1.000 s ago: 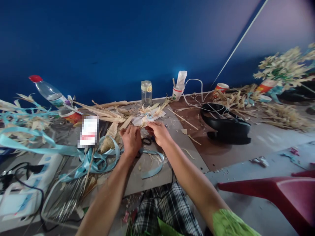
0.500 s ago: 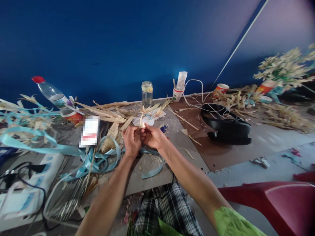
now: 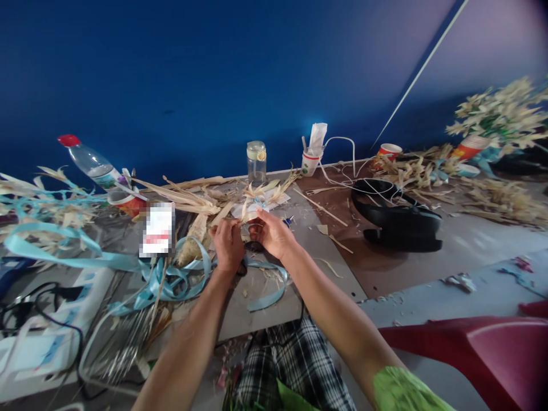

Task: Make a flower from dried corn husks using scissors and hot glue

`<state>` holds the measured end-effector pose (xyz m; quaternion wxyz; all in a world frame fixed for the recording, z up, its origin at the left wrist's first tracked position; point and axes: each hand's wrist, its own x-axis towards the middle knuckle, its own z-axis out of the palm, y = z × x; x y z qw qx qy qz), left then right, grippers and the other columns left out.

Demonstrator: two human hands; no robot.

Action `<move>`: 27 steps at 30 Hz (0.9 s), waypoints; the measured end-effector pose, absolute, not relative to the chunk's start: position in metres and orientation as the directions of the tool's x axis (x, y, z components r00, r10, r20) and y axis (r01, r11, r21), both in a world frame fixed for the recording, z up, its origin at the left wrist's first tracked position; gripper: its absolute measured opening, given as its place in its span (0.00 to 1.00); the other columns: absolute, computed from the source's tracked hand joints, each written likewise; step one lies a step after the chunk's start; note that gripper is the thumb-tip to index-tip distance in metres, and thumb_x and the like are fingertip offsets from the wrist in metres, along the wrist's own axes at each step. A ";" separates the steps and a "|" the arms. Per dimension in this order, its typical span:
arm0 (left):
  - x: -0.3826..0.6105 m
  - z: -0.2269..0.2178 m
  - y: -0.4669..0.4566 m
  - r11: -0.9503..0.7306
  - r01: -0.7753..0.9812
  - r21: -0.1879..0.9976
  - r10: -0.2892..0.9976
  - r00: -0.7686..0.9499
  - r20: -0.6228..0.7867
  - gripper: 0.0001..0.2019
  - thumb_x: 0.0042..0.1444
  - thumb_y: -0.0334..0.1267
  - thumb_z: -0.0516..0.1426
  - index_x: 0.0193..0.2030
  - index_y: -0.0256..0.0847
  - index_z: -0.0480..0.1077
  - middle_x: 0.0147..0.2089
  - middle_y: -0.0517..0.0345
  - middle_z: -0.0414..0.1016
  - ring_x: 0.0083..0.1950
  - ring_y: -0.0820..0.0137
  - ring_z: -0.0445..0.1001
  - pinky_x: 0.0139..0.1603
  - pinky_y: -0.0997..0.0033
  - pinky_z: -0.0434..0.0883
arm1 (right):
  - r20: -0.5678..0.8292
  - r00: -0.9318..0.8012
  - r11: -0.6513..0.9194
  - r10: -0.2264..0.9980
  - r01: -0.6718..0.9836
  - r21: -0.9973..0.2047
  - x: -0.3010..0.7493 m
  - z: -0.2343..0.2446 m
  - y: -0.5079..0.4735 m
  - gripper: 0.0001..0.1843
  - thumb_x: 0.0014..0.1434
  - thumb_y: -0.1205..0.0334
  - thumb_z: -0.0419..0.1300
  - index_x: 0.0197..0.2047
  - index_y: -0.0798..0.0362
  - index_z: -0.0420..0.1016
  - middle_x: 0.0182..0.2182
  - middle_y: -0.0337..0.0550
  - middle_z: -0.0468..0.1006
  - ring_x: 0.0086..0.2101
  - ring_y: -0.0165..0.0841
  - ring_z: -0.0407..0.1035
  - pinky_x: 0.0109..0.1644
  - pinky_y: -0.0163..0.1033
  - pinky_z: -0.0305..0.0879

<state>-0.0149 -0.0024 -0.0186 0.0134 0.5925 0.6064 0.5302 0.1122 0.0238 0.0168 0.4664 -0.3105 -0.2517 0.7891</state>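
My left hand [image 3: 228, 244] is closed in a pinch at the middle of the table. Beside it my right hand [image 3: 274, 234] also pinches, thumb stretched forward. Between the fingertips of both runs a pale strip of dried corn husk [image 3: 249, 216]; its ends are hidden in the fingers. Just beyond the hands, husk pieces with light blue bits [image 3: 259, 201] lie over a white sheet [image 3: 280, 199]. A small dark blue object [image 3: 288, 221] rests to the right of my right hand. Light blue ribbon [image 3: 188, 287] curls on the table left of my left wrist.
At the back stand a clear bottle [image 3: 256, 165] and a paper cup [image 3: 309, 164]. Leftward are a phone [image 3: 157, 229], a tilted red-capped bottle [image 3: 92, 162] and a power strip [image 3: 81, 308]. A black headband-like object [image 3: 398, 228] lies right, near husk flowers [image 3: 499, 111].
My hands have moved slightly apart, and the pale strip now shows stretched between them. My right hand has shifted a little to the right. The view has turned slightly left.
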 end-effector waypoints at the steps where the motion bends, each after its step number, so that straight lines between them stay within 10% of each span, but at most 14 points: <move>1: -0.015 -0.019 -0.002 -0.269 0.694 0.668 0.738 -0.297 0.605 0.04 0.55 0.34 0.53 0.30 0.41 0.67 0.32 0.56 0.72 0.39 0.65 0.70 0.48 0.62 0.60 | -0.251 -0.365 -0.431 0.897 -0.588 -0.684 0.114 0.018 0.025 0.17 0.45 0.49 0.67 0.30 0.54 0.72 0.23 0.36 0.72 0.22 0.25 0.64 0.25 0.32 0.59; 12: -0.007 -0.016 -0.002 -0.278 0.136 0.951 0.930 -0.210 0.302 0.07 0.51 0.41 0.57 0.34 0.40 0.72 0.24 0.64 0.64 0.25 0.75 0.60 0.28 0.74 0.61 | -0.008 -0.443 -0.235 0.897 -0.460 -0.856 0.139 0.023 0.037 0.18 0.40 0.55 0.70 0.34 0.54 0.76 0.28 0.37 0.75 0.27 0.26 0.63 0.30 0.31 0.58; 20: -0.010 -0.019 -0.001 -0.347 0.170 0.922 0.926 -0.095 0.366 0.07 0.56 0.39 0.55 0.35 0.39 0.72 0.27 0.61 0.68 0.28 0.75 0.63 0.31 0.75 0.64 | 0.148 -0.398 0.028 0.905 -0.292 -0.956 0.132 0.027 0.029 0.15 0.43 0.52 0.69 0.21 0.55 0.71 0.22 0.36 0.71 0.26 0.26 0.61 0.33 0.34 0.56; 27: -0.012 -0.025 0.004 -0.499 0.292 0.816 0.852 -0.005 0.523 0.08 0.58 0.36 0.52 0.36 0.40 0.72 0.36 0.56 0.73 0.39 0.70 0.70 0.46 0.69 0.66 | -0.098 -0.391 -0.236 0.915 -0.322 -0.917 0.131 0.017 0.035 0.15 0.39 0.52 0.68 0.20 0.56 0.74 0.17 0.36 0.67 0.21 0.24 0.57 0.26 0.34 0.50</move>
